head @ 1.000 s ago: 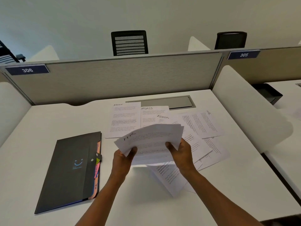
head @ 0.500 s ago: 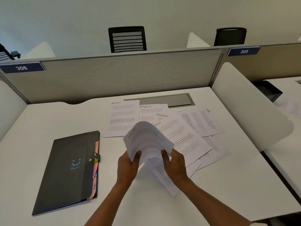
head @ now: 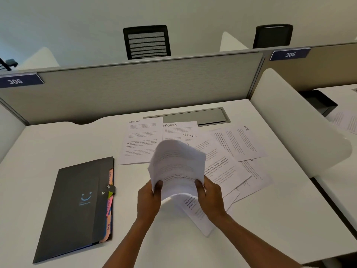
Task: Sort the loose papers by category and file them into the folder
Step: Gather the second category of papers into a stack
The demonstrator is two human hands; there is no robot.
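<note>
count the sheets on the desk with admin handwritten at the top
2 show that label: the left ADMIN sheet at the back beside the SPORTS sheet, and a second ADMIN sheet partly behind the held papers. Overlapped sheets may hide more labels.

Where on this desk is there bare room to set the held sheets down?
Bare white desk lies left of and behind the folder, and near the front edge right of the right hand. The middle and right, under loose papers, is crowded.

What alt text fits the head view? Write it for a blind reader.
Both hands, left and right, hold a curled sheaf above a white desk. Loose papers marked ADMIN, SPORTS and HR lie behind it; a dark folder lies to the left.
</note>
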